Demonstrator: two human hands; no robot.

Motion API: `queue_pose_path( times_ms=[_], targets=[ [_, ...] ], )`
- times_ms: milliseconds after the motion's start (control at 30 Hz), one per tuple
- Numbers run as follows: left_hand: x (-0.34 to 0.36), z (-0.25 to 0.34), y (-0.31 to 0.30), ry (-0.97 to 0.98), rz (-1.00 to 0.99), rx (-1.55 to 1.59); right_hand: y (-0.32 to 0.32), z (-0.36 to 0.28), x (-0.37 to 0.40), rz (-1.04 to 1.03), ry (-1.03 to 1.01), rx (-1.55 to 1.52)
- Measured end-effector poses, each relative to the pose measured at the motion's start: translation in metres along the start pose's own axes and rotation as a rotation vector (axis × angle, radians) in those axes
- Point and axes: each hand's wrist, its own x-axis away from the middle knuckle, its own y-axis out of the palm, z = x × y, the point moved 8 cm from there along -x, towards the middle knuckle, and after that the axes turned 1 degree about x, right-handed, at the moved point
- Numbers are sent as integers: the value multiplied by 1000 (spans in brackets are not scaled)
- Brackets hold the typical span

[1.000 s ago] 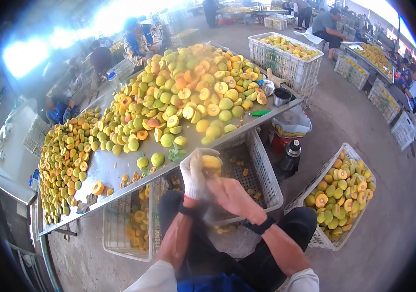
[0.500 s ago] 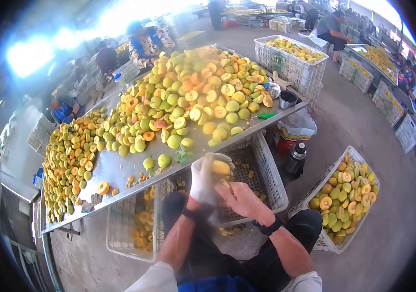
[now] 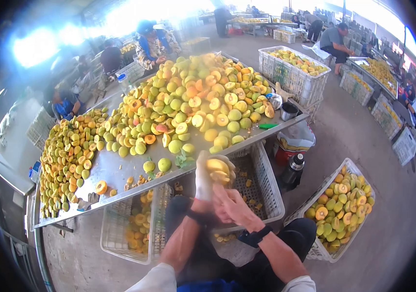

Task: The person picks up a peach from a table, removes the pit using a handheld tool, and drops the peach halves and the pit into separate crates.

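My left hand (image 3: 203, 181), in a whitish glove, is closed around a yellow peach (image 3: 217, 167) just past the table's near edge. Its cut flesh looks smooth and bright. Right below the peach is my bare right hand (image 3: 237, 208), with curled fingers close to the fruit; whatever they grip is hidden and blurred. Beneath both hands stands a plastic crate (image 3: 272, 182) with a few yellow scraps in it. A big heap of whole and halved peaches (image 3: 169, 104) covers much of the metal table (image 3: 115, 165) in front of me.
At my right is a crate of peach halves (image 3: 339, 209); another crate (image 3: 110, 233) stands under the table at left. A thermos (image 3: 293, 168), a metal cup (image 3: 289, 111) and a green-handled tool (image 3: 268, 126) are at the right. Co-workers sit at tables further back.
My right hand has shifted slightly down, and the peach in my left hand shows more of its yellow flesh. The whole view has tilted slightly.
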Motion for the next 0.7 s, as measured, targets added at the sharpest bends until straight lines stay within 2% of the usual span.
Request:
queue_pose_path(
  times_ms=[33, 67, 133, 167, 267, 300, 367, 433, 500, 567, 633, 700],
  targets=[
    [-2, -4, -2, -71, 52, 99, -1, -7, -1, 55, -60, 29],
    [0, -10, -4, -148, 108, 198, -3, -8, -2, 46, -61, -67],
    [-5, -7, -5, -78, 148, 306, -10, -7, -3, 31, -62, -274],
    [-6, -6, -7, -48, 167, 352, -13, -8, -1, 17, -52, -223],
    [6, 32, -21, 146, 274, 118, -18, -20, 3, 75, -155, -131],
    [6, 49, -32, 210, 256, 16, -17, -32, 6, 105, -242, -71],
    [20, 88, -55, 296, 275, -168, -25, -33, 4, 157, -215, -83],
    [51, 131, -60, 418, 446, -389, -31, -35, 3, 178, -163, -88],
    [72, 158, -88, 427, 522, -647, -31, -35, -1, 207, -183, 21],
    [79, 177, -150, 303, 538, -1016, -27, -39, -2, 194, -242, 86],
    [81, 187, -173, 304, 613, -1348, -20, -48, 6, 202, -268, 179],
    [78, 190, -181, 399, 615, -1476, -18, -52, 8, 205, -312, 294]
  ],
)
